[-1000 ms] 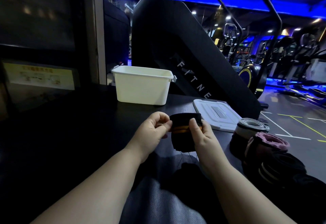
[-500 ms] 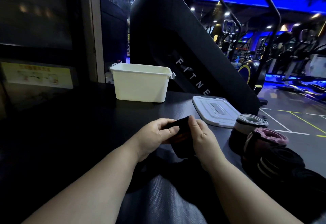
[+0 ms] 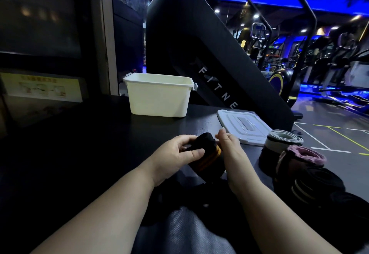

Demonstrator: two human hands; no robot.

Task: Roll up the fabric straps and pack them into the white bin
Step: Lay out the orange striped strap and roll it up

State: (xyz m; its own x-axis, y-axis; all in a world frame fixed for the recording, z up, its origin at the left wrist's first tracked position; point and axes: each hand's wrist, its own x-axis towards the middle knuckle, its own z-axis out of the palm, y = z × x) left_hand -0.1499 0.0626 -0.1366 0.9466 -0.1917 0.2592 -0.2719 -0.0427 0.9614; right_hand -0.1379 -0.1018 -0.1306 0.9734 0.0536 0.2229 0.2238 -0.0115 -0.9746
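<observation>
Noted at centre, just above the near part of the dark tabletop (image 3: 79, 153): black fabric strap with orange stripes (image 3: 209, 154), partly wound into a roll and tilted. Gripped by the left hand (image 3: 175, 153), thumb laid across the near face, fingers curled round the far side. Flanked on the other side by the right hand (image 3: 229, 147), fingers straight and together, palm flat against the roll, nothing enclosed in it. Loose tail of the strap hanging below the roll, lost in shadow lower down.

Well apart from the strap, at the far side of the table: rectangular white plastic bin (image 3: 159, 98), upright, open-topped, contents not visible from this angle. To its right, flat on the table: pale grey plastic lid (image 3: 243, 126), just beyond the right hand.

Along the right edge of the table, in a close row: grey-and-white rolled strap (image 3: 283, 138), pink-edged rolled strap (image 3: 301, 156), black rolled strap with pale stripes (image 3: 315, 187). Further dark rolls nearer the camera, too dim to separate.

Behind the table: black slanted machine panel (image 3: 199, 44) lettered "FITNE". On the left wall: yellow notice (image 3: 42, 90).
</observation>
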